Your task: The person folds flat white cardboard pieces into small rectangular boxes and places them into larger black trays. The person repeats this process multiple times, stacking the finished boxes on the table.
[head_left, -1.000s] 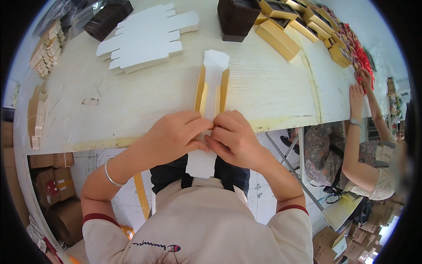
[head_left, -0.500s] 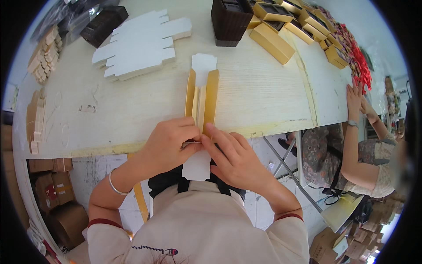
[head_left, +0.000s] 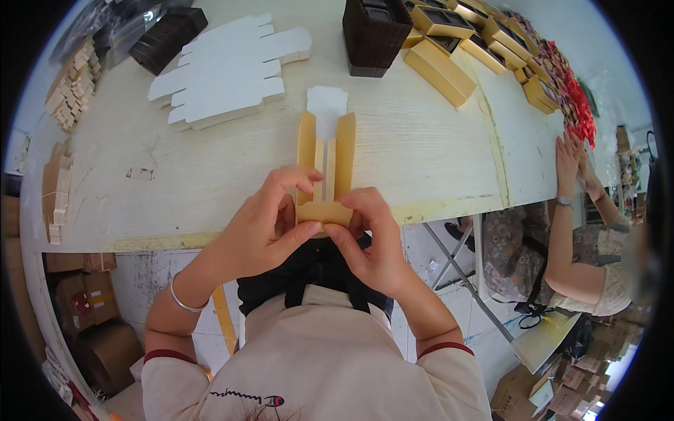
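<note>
A partly folded gold cardboard box (head_left: 345, 158) stands at the table's front edge, white inside. Its long side walls are raised, and its far white flap (head_left: 327, 105) lies outward. The near end flap is turned up across the box's near end, gold face showing. My left hand (head_left: 270, 221) grips the left corner of that end, thumb on the flap and index finger bent over the side wall. At the right corner, my right hand (head_left: 368, 235) pinches the same end between thumb and fingers. Both thumbs meet near the flap's middle.
Flat white box blanks (head_left: 225, 77) lie stacked at back left, near dark plastic trays (head_left: 168, 41). More dark trays (head_left: 375, 42) and gold boxes (head_left: 441, 71) stand at the back. Pale cardboard pieces (head_left: 57, 196) sit far left. A co-worker's hands (head_left: 567, 165) reach toward red ribbons (head_left: 576, 105).
The near end flap, white and hanging toward me before, is now folded up with its gold face showing. My hands have spread apart to the box's two near corners.
</note>
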Motion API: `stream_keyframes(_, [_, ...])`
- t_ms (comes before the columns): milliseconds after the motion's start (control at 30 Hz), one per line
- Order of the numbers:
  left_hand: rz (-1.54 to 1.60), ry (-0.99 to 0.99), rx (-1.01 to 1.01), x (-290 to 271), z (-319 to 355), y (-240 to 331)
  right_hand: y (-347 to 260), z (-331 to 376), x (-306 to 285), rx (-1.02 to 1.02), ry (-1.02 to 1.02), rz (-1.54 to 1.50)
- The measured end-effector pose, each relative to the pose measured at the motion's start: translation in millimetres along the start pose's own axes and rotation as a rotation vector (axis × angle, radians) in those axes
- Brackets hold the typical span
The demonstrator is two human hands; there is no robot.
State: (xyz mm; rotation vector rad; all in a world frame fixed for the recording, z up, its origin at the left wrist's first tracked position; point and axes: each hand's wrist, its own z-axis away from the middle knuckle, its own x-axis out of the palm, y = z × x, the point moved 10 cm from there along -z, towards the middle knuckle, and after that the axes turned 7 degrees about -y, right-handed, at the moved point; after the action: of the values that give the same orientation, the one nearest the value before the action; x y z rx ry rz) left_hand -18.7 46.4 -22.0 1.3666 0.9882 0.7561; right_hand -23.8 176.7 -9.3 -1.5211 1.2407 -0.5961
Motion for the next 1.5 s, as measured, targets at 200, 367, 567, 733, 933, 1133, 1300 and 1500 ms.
stream_keyframes(200, [-0.349,0.106,0.111,-2,3,20,-35,3,13,-0.356,-0.056,0.758])
stream_keyframes(367, [-0.811,0.154,0.327,20,15,41,-33,-2,33,-0.418,-0.288,0.873])
stream_keyframes(567, [-0.658,-0.082,0.037,7,-2,22,-11,-7,44,-0.124,-0.551,0.78])
stream_keyframes(733, [-0.654,-0.288,0.007,3,-12,23,-16,-10,36,-0.089,-0.544,0.346])
stream_keyframes(933, [-0.925,-0.289,0.204,7,-7,39,-33,-5,33,-0.339,-0.469,0.688])
stream_keyframes(1133, [-1.01,-0.295,0.244,6,0,35,-35,-7,46,-0.313,-0.553,0.692])
stream_keyframes(1300, [-0.939,-0.314,0.187,5,-6,45,-35,-4,45,-0.186,-0.492,0.256])
stream_keyframes(1500, [-1.089,-0.223,0.2,5,1,37,-38,-11,-12,-0.337,-0.322,0.867])
